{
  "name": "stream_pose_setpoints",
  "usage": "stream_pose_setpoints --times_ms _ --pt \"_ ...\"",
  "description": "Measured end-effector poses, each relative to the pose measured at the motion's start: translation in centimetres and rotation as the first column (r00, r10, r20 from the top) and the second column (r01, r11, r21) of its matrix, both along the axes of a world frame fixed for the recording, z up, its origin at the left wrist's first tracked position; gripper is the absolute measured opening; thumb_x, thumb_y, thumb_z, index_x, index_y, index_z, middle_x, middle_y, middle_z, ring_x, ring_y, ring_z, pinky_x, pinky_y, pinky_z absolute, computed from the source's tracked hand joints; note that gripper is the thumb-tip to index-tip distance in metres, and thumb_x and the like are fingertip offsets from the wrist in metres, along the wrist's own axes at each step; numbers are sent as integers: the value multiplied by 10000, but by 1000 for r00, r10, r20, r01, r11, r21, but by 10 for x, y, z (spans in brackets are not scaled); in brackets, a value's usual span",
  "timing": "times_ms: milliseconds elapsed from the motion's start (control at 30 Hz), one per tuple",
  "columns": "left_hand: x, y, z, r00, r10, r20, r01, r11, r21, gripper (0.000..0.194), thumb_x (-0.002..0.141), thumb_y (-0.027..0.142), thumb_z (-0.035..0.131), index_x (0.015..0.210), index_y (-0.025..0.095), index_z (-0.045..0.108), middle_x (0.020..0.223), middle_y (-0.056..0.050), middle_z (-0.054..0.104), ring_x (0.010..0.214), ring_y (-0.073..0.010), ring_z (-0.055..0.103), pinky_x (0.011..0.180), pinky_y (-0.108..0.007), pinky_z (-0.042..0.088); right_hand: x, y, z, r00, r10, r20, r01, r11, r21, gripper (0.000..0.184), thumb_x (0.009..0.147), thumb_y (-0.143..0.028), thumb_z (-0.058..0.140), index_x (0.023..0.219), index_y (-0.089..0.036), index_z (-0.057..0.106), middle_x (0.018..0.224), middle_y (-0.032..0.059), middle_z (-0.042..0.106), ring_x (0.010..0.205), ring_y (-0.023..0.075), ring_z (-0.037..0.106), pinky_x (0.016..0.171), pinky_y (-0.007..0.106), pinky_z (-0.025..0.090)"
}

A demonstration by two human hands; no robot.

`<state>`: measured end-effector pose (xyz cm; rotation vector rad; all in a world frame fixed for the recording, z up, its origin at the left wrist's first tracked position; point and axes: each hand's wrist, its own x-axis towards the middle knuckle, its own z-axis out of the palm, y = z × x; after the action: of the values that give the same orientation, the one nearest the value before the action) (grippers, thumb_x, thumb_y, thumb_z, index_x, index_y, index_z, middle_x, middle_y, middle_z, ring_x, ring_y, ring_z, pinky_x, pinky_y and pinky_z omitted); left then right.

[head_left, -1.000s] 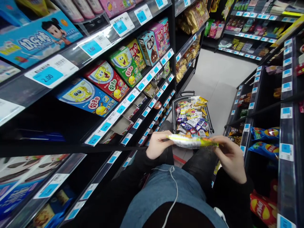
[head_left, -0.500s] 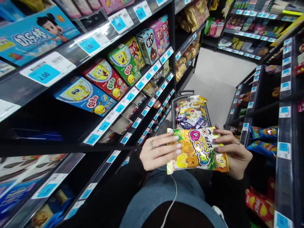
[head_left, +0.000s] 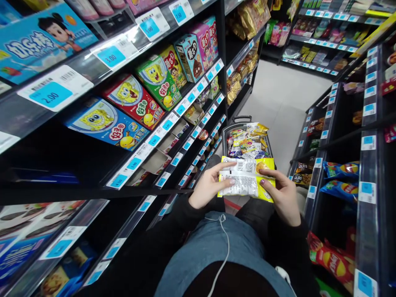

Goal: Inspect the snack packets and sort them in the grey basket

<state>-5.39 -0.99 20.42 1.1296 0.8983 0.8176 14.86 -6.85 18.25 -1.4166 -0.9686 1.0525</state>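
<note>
A snack packet [head_left: 247,184] is pinched at opposite ends by the left hand [head_left: 204,189] and right hand [head_left: 285,197], fingers nearly closed. Probably light, soft and slippery, it is best gripped near its ends.

Left hand [head_left: 208,185], right hand [head_left: 284,196], both pinching

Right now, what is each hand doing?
Left hand: holding the packet by one end.
Right hand: holding the same packet's other end.
</note>
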Motion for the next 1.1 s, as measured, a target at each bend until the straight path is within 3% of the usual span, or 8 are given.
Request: stream_pose_setpoints --times_ms 133,367,533,667,800,933,1000,1100 --pt "1 -1 -4 998 43 -39 -45 998 -52 316 597 211 758 899 141 701 940 -84 684 838 -211 623 723 -300 490 1 1 -1 998 62 7 -62 997 -35 152 685 -291 703 814 -212 708 858 44 712 819 195 649 756 338 510" --pt "1 4 -10 979 145 -144 -135 988 76 102 546 112 732 627 141 676 672 -15 626 653 -135 562 634 -252 438 -3 0 6 989 121 86 -123 992 19 79 699 -236 663 747 -239 726 754 15 712 735 164 629 682 292 486" --pt "-1 6 -9 949 242 -201 -194 953 232 75 558 77 680 572 151 670 771 -32 627 785 -168 581 753 -285 426 -9 -2 8 978 138 155 -151 985 78 148 756 -232 574 764 -225 721 743 20 703 717 164 607 687 301 467" --pt "-4 5 -12 972 174 -157 -135 963 234 34 639 136 667 662 144 691 817 -50 637 819 -173 586 773 -288 429 -19 -2 4 975 30 222 -36 999 23 124 715 -306 654 696 -184 674 675 20 653 643 153 571 621 286 449" --pt "-6 6 -21 957 252 -146 -233 963 132 216 542 172 770 676 138 603 677 -5 615 657 -130 572 626 -238 447 -32 -4 -2 963 -67 259 59 997 40 201 670 -299 697 803 -191 593 734 -1 615 669 143 569 607 262 453" --pt "-5 8 -30 950 311 -20 -311 943 -118 589 432 170 825 942 167 529 713 5 663 621 -149 619 588 -256 487 -40 -8 -11 989 -138 49 135 989 64 590 695 -286 682 1206 -220 394 1007 72 622 821 177 633 669 290 516" --pt "-6 9 -36 959 282 -8 -277 936 -216 558 449 207 826 932 136 557 705 -22 677 618 -167 635 600 -273 496 -39 -9 -16 994 -85 -62 85 996 1 664 738 -318 642 1299 -212 302 1084 115 618 888 206 647 715 325 538" --pt "-9 8 -47 973 229 -14 -222 923 -314 396 500 277 810 793 98 612 653 -38 674 574 -167 629 577 -268 484 -31 -9 -27 992 35 -119 -48 993 -110 523 751 -405 615 1199 -185 460 1106 118 636 978 244 630 806 373 532"
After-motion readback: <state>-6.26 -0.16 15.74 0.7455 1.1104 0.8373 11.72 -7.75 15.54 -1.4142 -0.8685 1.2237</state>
